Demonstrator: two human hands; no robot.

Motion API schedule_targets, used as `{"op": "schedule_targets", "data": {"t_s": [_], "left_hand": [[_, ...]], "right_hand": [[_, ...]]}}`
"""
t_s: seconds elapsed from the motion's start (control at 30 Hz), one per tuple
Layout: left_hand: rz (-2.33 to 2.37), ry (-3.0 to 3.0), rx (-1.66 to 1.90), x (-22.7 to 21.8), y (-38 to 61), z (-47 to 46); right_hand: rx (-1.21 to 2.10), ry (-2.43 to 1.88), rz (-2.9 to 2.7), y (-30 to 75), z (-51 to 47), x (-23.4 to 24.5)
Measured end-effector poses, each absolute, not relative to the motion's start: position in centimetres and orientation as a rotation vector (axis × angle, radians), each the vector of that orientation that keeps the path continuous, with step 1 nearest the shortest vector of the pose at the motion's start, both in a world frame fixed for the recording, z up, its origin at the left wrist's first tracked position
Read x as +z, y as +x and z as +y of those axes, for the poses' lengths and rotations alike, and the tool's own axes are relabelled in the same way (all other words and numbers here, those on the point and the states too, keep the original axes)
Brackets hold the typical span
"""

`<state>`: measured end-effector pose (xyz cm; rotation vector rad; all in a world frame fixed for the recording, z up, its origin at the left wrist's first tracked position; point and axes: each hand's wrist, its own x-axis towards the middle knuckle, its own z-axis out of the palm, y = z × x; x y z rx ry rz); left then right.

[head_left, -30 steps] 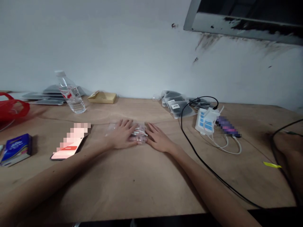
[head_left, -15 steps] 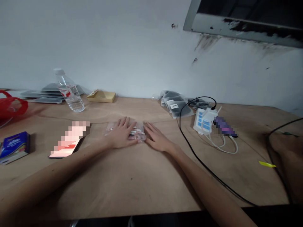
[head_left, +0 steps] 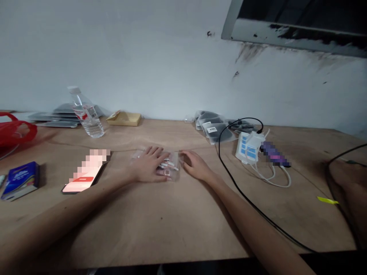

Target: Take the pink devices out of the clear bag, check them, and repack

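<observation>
A clear plastic bag lies flat on the wooden table in front of me, with several small white, stick-like pieces inside; their kind is too unclear to tell. My left hand rests palm down across the bag's left and middle part, fingers stretched and apart, covering much of it. At the bag's right edge is my right hand, fingers bent and the thumb apart from them. Its fingertips are close to the bag's edge; whether they touch it I cannot tell.
Left of my arms lie a lit phone and a blue packet. Behind stand a water bottle and a shallow cardboard box. On the right are grey packaged items, a white power strip, another phone and a black cable.
My right hand has shifted slightly right, off the bag's edge, and its fingers have bent more. My left hand stays on the bag. The camera view has moved a little.
</observation>
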<state>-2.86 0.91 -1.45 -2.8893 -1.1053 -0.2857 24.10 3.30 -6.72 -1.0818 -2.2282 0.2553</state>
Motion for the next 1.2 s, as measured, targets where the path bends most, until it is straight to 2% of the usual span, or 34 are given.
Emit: {"op": "schedule_targets", "data": {"t_s": [0.4, 0.67, 0.93, 1.07, 1.2], "left_hand": [[-1.180, -2.892, -0.304, -1.2, -2.8, 0.8], [-1.214, -2.871, -0.325, -1.4, -2.7, 1.0], [-1.397, -2.770, -0.415, -0.9, -3.1, 1.8], [-1.409, -2.775, -0.398, -1.3, -3.3, 1.9], [-1.429, -2.779, -0.388, -1.6, -3.3, 1.9]], "right_hand": [[0.488, -0.993, -2.134, 24.2, 3.5, -6.1], [0.272, -0.929, -2.330, 23.9, 3.1, -6.1], [0.268, -1.193, -2.223, 24.2, 3.4, -6.4], [0.389, -1.109, -2.315, 23.4, 2.6, -6.2], [0.636, -1.075, -2.167, 22.5, 1.7, -5.9]]}}
